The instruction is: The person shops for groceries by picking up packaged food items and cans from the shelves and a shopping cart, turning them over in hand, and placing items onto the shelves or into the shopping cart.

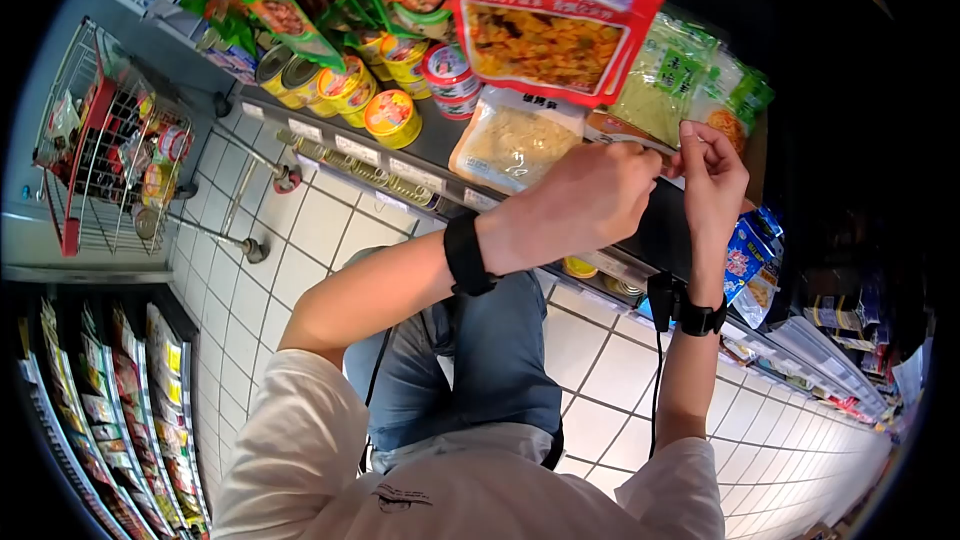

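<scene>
My left hand [597, 197] reaches over the shelf front with its fingers curled closed. Beside it, my right hand [714, 166] pinches thumb against fingers, and the fingertips of both hands nearly meet. What they grip between them is mostly hidden; I cannot make it out. Just behind the fingers lie a flat clear packet with pale green contents [655, 85] and a brownish packet edge [625, 130]. Left of my left hand, a clear-windowed bag with pale beige contents [515, 145] lies on the shelf. A large red food pouch [550, 45] hangs above both hands.
Yellow cans [393, 120] and stacked red cans [450, 80] stand left on the shelf, below hanging green pouches [285, 15]. Blue packets [745, 255] sit right of my right wrist. A wire shopping cart [125, 150] with goods stands at far left, near another product rack [115, 410].
</scene>
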A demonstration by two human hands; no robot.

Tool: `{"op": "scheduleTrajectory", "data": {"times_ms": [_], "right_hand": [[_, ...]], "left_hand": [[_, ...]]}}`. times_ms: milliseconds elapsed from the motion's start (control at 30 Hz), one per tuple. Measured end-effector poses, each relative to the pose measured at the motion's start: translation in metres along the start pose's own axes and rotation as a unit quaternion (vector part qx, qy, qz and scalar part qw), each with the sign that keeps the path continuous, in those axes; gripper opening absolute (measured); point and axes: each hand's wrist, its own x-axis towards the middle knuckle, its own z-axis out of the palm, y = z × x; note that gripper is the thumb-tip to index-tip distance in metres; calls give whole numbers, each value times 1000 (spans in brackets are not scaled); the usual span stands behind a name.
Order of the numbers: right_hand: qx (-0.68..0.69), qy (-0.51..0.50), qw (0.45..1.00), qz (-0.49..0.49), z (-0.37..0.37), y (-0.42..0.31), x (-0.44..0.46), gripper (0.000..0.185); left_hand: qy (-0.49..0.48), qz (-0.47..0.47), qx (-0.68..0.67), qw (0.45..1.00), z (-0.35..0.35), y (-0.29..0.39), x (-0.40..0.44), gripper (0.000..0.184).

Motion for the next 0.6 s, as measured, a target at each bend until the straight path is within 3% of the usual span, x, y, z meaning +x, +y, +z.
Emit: {"op": "scheduleTrajectory", "data": {"times_ms": [233,300,367,467,567,600], "right_hand": [[-105,-12,992,67,39,13,-13,32],[-131,-12,987,92,45,17,-16,34],[-155,-22,984,80,51,20,-17,37],[-134,-87,983,89,53,2,-30,38],[-124,-164,971,121,55,-60,-56,35],[-128,-185,965,133,55,-81,-66,35]], "left_hand": [[-65,-63,0,996,-13,-4,-44,8],[-30,-67,-16,997,-23,-10,-48,11],[88,13,12,996,-40,-9,-48,13],[15,-41,-29,999,-65,18,-38,9],[-68,-66,-81,992,-101,55,-27,8],[-44,-39,-87,994,-104,66,-27,12]]}}
